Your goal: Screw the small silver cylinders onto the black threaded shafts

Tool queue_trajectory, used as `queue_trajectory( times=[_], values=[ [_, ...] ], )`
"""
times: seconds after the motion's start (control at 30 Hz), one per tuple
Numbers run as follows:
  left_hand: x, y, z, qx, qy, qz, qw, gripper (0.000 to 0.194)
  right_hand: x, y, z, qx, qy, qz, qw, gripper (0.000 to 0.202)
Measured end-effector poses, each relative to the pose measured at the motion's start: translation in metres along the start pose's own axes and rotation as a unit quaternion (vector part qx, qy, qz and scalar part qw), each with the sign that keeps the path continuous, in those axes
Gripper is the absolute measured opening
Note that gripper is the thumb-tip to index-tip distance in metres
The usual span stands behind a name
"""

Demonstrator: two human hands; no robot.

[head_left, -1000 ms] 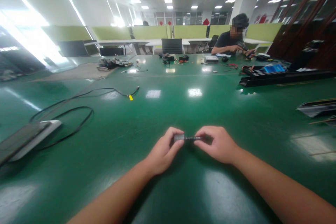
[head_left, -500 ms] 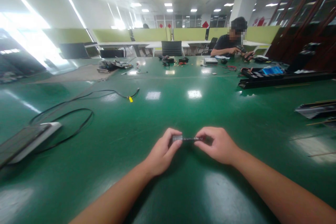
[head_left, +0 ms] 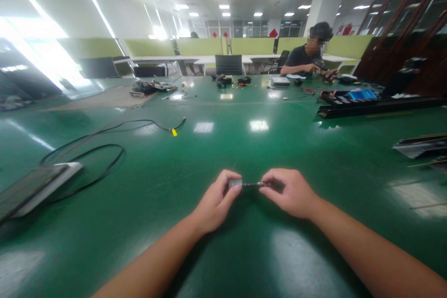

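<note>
Between thumb and fingers, my left hand [head_left: 218,202] pinches a small grey block [head_left: 236,182]. A thin dark strip [head_left: 250,184] with a few light marks runs sideways from the block to my right hand [head_left: 288,192], whose thumb and fingertips are closed on its far end. Block and strip look joined, but the join is too small to make out. Both hands are over the green tabletop [head_left: 244,153], near its front middle. The fingers hide part of the block and the right end of the strip.
At left lies a flat tablet-like device [head_left: 38,188] near a looped black cable [head_left: 120,153] with a yellow tag [head_left: 174,132]. Black rails [head_left: 366,106] lie at right. Across the table sits a person [head_left: 302,60], handling something dark, near assorted electronic parts [head_left: 223,80].
My hands and the piece between them hold almost the same place. Across the table, the person's head has shifted slightly to the right.
</note>
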State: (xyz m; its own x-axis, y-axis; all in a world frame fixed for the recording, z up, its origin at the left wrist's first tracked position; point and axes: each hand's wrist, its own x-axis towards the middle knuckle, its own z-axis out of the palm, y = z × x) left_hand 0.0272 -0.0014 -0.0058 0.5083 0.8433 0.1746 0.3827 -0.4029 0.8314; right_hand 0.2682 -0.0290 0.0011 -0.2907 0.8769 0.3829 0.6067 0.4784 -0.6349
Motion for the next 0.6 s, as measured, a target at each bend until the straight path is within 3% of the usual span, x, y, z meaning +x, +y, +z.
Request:
queue_trajectory(
  times=[0.17,0.33,0.5,0.6],
  values=[
    [0.001,-0.001,0.001,-0.015,0.024,-0.002,1.0,0.021,0.001,0.001,-0.002,-0.012,0.01,0.004,1.0,0.005],
    [0.008,-0.012,-0.001,-0.106,0.107,-0.037,0.988,0.022,0.001,0.001,-0.001,-0.011,0.006,0.001,1.0,0.006],
    [0.014,-0.016,-0.019,-0.161,0.162,-0.069,0.971,0.043,0.001,0.002,0.0,-0.005,-0.001,0.002,1.0,0.007],
    [0.012,-0.01,-0.037,-0.19,0.206,-0.102,0.954,0.036,0.0,0.003,0.001,-0.003,-0.011,-0.002,1.0,0.008]
  ],
)
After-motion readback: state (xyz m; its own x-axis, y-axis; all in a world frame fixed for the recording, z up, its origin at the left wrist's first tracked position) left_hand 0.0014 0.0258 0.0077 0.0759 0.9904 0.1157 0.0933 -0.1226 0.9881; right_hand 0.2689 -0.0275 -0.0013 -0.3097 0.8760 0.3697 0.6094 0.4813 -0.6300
